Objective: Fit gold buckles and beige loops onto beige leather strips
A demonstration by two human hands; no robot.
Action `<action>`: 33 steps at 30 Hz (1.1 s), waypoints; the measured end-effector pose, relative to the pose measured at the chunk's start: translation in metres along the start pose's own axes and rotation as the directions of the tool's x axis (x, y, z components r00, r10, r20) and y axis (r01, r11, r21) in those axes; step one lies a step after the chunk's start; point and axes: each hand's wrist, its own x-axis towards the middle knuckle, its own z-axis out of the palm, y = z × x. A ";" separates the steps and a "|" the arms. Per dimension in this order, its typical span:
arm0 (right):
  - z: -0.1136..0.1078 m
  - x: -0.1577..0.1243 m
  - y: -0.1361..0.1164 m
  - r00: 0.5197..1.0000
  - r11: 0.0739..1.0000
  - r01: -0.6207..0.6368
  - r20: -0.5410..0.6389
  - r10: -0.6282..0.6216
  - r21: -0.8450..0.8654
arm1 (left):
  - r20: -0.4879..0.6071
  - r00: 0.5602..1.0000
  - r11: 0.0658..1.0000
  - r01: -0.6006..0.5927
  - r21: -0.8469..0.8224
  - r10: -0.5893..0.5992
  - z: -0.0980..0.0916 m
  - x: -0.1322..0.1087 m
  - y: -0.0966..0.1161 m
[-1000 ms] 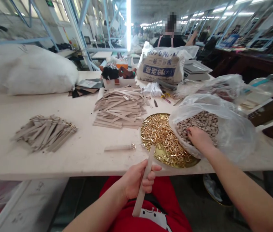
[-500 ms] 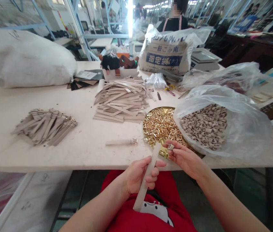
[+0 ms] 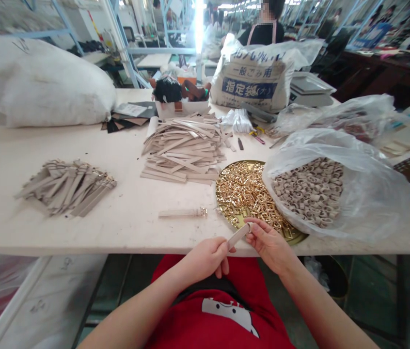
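Note:
My left hand (image 3: 214,255) is closed on a flat beige strap (image 3: 239,235), whose far end points up and to the right. Between the thumb and fingers of my right hand (image 3: 267,245) is a small beige loop (image 3: 250,227), which sits at the tip of the strap; whether the strap passes through it I cannot tell. Just beyond my hands lies a round gold tray (image 3: 229,221) heaped with gold buckles (image 3: 243,189). A clear plastic bag (image 3: 368,194) full of beige loops (image 3: 308,191) overlaps its right side. One strap with a buckle (image 3: 181,213) lies on the table to the left.
A pile of loose straps (image 3: 183,150) spreads over the middle of the table (image 3: 128,232). Buckled straps (image 3: 69,186) are heaped on the left. Large white sacks (image 3: 38,82) and a printed bag (image 3: 250,77) stand at the back. Another person (image 3: 263,31) is beyond the table.
My left hand has turned the strap from steep to flatter, towards the right. My right hand has brought the loop to the strap's end; before, they were apart.

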 end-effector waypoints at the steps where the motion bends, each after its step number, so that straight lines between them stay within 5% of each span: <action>1: -0.001 0.000 0.001 1.000 0.997 0.017 0.008 -0.016 -0.073 | 0.013 1.000 0.999 0.008 0.040 -0.008 -0.002 -0.001 0.000; 5: 0.000 -0.004 0.003 0.995 0.913 0.088 0.082 -0.061 -0.398 | 0.026 1.000 0.958 -0.008 0.286 0.000 -0.009 -0.005 0.005; 9: 0.006 -0.009 0.004 0.993 0.876 0.090 0.114 -0.040 -0.474 | 0.047 0.998 0.874 -0.064 0.482 0.047 -0.016 -0.008 0.011; 18: 0.003 -0.009 0.022 0.991 0.940 -0.006 0.125 0.052 -0.341 | 0.144 0.989 0.861 -0.100 0.499 0.031 -0.033 -0.019 0.013; 33: 0.023 -0.013 0.027 0.993 0.986 -0.114 -0.005 0.115 0.122 | -0.099 0.985 0.900 -0.089 0.426 0.144 -0.020 -0.011 -0.004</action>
